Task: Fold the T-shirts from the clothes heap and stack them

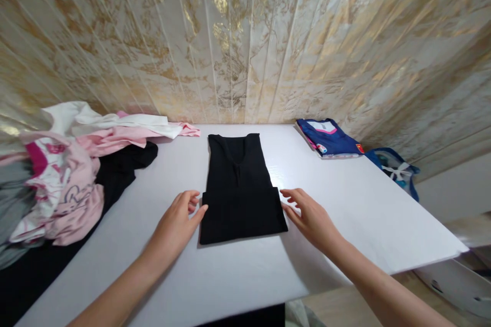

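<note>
A black garment [240, 184], which looks like a top with a V-shaped neck opening at its far end, lies flat on the white table [345, 214]. Its near part is folded up into a wide band across the lower half. At the band's left edge is my left hand [184, 214], thumb tip on or just over the fabric, fingers loosely bent and apart from the thumb. My right hand [307, 214] rests by the right edge, thumb close to the fold and fingers apart. Neither hand visibly grips the cloth.
On the left lies a loose heap of pink, white, grey and black clothes [76, 184]. A folded navy garment [330, 138] sits at the back right. Past the right edge is a blue-trimmed bag [399, 168]. A pleated gold-patterned curtain [230, 41] hangs behind the table.
</note>
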`<state>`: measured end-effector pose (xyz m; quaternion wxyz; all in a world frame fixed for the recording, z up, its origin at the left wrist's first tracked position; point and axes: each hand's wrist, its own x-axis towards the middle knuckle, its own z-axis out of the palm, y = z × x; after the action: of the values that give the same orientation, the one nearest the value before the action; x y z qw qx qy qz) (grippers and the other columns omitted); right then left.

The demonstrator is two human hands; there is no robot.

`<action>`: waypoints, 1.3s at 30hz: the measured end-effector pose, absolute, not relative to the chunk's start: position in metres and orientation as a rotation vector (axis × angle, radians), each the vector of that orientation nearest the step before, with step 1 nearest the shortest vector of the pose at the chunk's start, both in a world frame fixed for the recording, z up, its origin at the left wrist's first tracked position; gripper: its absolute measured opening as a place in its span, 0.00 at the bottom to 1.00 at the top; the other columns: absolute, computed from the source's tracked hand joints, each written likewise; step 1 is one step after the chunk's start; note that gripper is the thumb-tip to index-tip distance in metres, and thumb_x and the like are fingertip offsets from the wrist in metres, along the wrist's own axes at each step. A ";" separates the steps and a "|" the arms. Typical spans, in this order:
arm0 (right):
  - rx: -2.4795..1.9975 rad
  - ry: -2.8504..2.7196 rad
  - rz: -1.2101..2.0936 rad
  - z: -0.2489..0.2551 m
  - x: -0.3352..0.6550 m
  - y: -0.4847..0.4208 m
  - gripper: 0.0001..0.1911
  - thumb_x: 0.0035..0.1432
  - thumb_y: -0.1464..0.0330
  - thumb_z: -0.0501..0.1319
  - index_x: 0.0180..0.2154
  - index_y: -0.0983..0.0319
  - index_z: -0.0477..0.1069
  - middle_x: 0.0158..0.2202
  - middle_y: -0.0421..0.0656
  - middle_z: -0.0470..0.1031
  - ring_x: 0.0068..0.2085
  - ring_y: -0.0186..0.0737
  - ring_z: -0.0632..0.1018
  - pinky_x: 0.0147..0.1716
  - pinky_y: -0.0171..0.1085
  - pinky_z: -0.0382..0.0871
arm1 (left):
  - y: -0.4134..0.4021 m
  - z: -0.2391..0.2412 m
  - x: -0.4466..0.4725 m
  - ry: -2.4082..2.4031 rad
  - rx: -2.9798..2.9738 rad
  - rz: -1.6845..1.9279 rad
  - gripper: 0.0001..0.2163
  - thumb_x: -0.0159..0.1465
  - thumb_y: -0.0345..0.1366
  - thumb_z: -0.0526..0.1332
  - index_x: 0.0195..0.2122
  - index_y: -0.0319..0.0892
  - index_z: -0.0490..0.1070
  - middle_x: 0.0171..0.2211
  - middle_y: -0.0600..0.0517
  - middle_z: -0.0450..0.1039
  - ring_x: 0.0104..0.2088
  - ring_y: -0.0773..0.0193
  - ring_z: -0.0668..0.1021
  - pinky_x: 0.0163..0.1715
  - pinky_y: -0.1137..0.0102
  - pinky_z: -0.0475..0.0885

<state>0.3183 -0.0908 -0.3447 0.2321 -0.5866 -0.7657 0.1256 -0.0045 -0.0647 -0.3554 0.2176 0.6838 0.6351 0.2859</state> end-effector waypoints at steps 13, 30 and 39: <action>-1.903 -2.091 0.375 -0.342 0.292 -0.052 0.07 0.60 0.69 0.59 0.42 0.57 0.69 0.38 0.40 0.73 0.32 0.34 0.73 0.29 0.33 0.59 | -0.033 -0.337 0.008 1.638 1.940 0.606 0.11 0.57 0.43 0.53 0.34 0.45 0.70 0.25 0.55 0.70 0.27 0.61 0.74 0.30 0.69 0.65; -1.526 -2.026 0.393 -0.357 0.305 -0.057 0.27 0.59 0.76 0.53 0.60 0.55 0.58 0.51 0.47 0.68 0.45 0.40 0.75 0.45 0.43 0.71 | -0.042 -0.351 0.000 1.553 2.019 0.812 0.18 0.61 0.39 0.53 0.52 0.43 0.67 0.45 0.47 0.71 0.31 0.64 0.76 0.35 0.66 0.75; -1.487 -2.232 0.191 -0.360 0.315 -0.082 0.25 0.64 0.73 0.50 0.62 0.58 0.57 0.62 0.51 0.62 0.60 0.47 0.67 0.56 0.51 0.66 | -0.071 -0.372 -0.012 1.455 2.509 0.553 0.23 0.67 0.45 0.52 0.62 0.46 0.60 0.63 0.46 0.62 0.61 0.53 0.67 0.58 0.55 0.66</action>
<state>0.3146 -0.0821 -0.3597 0.2242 -0.5389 -0.8090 0.0692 -0.0120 -0.0711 -0.3724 0.0942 0.8459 0.4906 0.1866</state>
